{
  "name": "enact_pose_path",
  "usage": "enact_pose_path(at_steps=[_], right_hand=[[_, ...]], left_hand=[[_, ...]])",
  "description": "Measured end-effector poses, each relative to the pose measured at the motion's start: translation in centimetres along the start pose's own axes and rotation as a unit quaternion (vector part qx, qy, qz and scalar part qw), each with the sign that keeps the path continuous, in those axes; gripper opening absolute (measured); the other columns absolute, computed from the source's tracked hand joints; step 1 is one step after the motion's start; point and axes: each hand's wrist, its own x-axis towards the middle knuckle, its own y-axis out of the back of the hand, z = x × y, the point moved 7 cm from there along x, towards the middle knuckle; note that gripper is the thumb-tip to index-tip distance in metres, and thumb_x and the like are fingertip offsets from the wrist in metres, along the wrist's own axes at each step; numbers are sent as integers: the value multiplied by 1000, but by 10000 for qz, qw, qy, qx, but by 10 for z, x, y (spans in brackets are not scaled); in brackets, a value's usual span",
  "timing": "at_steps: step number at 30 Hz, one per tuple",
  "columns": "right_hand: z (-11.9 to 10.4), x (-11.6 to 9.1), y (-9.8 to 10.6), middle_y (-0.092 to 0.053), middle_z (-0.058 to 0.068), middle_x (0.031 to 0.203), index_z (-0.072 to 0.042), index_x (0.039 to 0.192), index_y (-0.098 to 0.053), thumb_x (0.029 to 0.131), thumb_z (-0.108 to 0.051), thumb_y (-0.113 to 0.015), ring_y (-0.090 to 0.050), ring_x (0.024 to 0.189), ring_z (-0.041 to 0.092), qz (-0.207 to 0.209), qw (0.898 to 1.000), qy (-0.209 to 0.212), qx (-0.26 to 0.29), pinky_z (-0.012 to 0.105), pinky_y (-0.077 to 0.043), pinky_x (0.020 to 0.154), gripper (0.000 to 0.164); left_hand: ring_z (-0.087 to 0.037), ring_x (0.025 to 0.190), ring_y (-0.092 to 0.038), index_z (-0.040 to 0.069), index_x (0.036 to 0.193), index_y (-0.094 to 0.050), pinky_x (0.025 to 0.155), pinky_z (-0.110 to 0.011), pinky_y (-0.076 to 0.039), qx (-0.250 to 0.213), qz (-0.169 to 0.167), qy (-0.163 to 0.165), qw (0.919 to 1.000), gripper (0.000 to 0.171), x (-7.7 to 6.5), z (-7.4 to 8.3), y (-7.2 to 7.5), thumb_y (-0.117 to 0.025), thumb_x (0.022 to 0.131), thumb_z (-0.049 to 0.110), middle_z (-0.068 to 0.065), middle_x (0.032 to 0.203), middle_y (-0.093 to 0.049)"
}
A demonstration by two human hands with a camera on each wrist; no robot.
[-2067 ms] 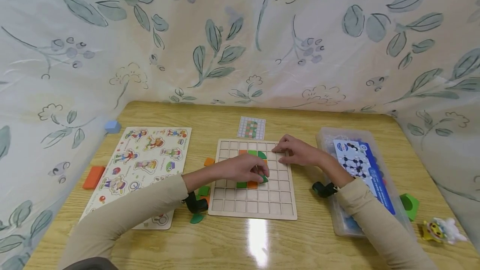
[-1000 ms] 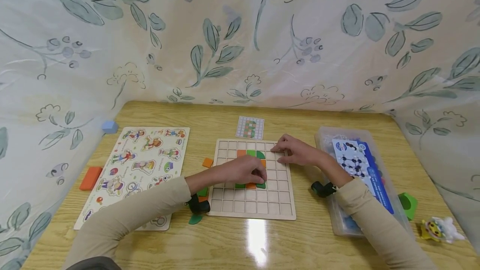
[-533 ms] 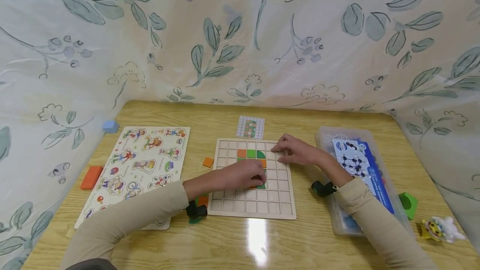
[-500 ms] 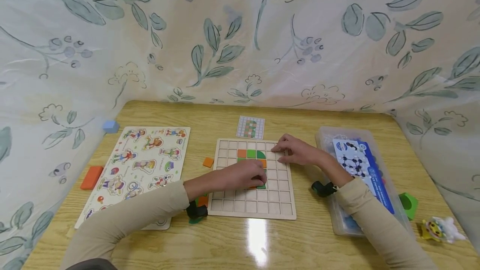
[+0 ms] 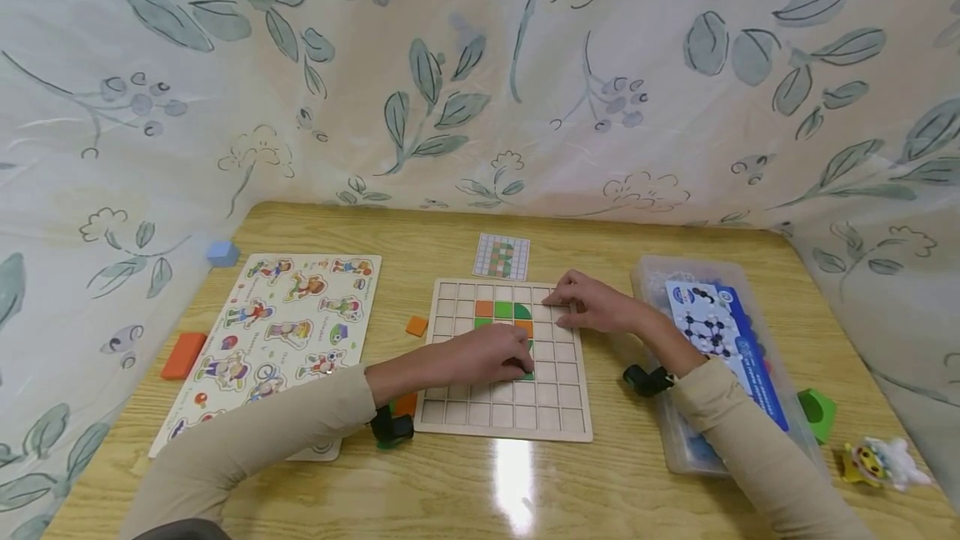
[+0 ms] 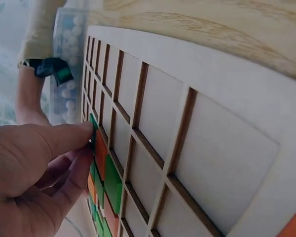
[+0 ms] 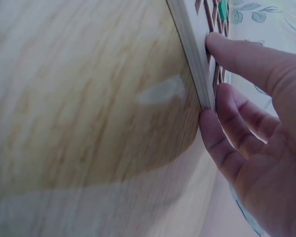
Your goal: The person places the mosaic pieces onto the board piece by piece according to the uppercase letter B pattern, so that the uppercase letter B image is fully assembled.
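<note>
In the head view my left hand (image 5: 487,354) is over the middle of the wooden grid board (image 5: 550,417). Its thumb and finger pinch a green tile (image 6: 92,129), seen nearly edge-on in the left wrist view, at the end of a row beside an orange tile (image 6: 101,155). Green and orange tiles fill several cells, partly hidden by this hand; a green quarter-round tile (image 5: 521,312) shows at the back. My right hand (image 5: 596,304) grips the board's back right corner, with the thumb on top and fingertips against the edge in the right wrist view.
A pattern card (image 5: 502,257) lies behind the board. To the left are a loose orange tile (image 5: 417,325), more tiles partly under the left wrist, and a picture puzzle board (image 5: 300,332). A clear plastic box (image 5: 682,448) stands right, near a small yellow-and-white toy (image 5: 870,463).
The green tile, held tilted over the board about two seconds ago, now sits lower at its cell. My left hand has shifted slightly toward the front; the right hand keeps its place.
</note>
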Motion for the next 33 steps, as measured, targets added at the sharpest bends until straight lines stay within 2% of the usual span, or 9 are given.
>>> enact_pose_path(at_steps=[3,5,10,12,15,18,20,25,33], right_hand=[[-1,1,-3,-52,12,108,-5,123,-65,89,-11,-68,-47,86,19,-4,10000,38,41,23,-41,72,34],[-2,2,-5,-52,12,108,-5,124,-65,89,-11,-68,-47,86,19,-16,10000,41,57,23,-41,72,35],[-2,3,-8,-52,12,109,-5,125,-65,90,-12,-68,-47,87,19,-24,10000,50,-68,23,-42,73,36],[-3,2,-6,-52,12,110,-5,125,-65,90,-11,-68,-47,87,19,-1,9999,79,-126,24,-42,73,36],[-2,1,-3,-52,12,109,-5,124,-65,89,-11,-69,-47,87,19,45,9998,81,-178,24,-42,73,35],[-1,1,-1,-52,12,110,-5,125,-65,89,-11,-68,-47,87,19,14,9998,41,-173,24,-41,73,36],[0,1,-1,-51,12,110,-5,125,-64,90,-12,-68,-46,87,19,-16,9999,-36,-138,23,-41,73,37],[0,1,-1,-51,12,111,-5,126,-64,90,-12,-68,-46,87,20,-54,9999,-36,-109,23,-41,73,37],[-1,0,-1,-52,12,110,-5,126,-64,90,-12,-68,-47,86,20,-10,9999,25,-97,23,-41,73,36]], left_hand=[[-5,87,-56,15,102,-76,78,-15,-45,-34,53,72,10000,14,-13,1,0,-67,92,20,5,95,-66],[-5,88,-56,17,102,-75,79,-16,-46,-112,176,124,9997,14,-29,0,1,-66,93,22,7,95,-65],[-4,87,-58,17,104,-73,78,-19,-50,-856,613,624,9925,14,-85,-14,11,-66,93,22,7,98,-67],[-3,88,-60,15,107,-72,78,-21,-51,-1346,831,979,9825,17,-112,-25,15,-66,93,22,5,101,-68],[-1,90,-61,14,114,-68,79,-22,-52,-1923,1184,1529,9621,24,-150,-44,18,-64,94,26,5,104,-68],[-1,91,-61,14,118,-66,80,-23,-52,-2167,1515,1956,9444,29,-180,-58,21,-62,95,31,4,107,-68],[-2,91,-61,14,119,-66,80,-23,-52,-2209,1706,2134,9362,30,-194,-64,23,-61,95,31,2,107,-68],[-1,89,-62,11,118,-66,78,-23,-53,-2304,1958,2294,9252,29,-210,-70,25,-62,95,28,-1,107,-69],[-1,88,-61,10,119,-65,79,-23,-54,-2481,1897,2263,9227,30,-207,-71,20,-61,96,27,-1,106,-68]])
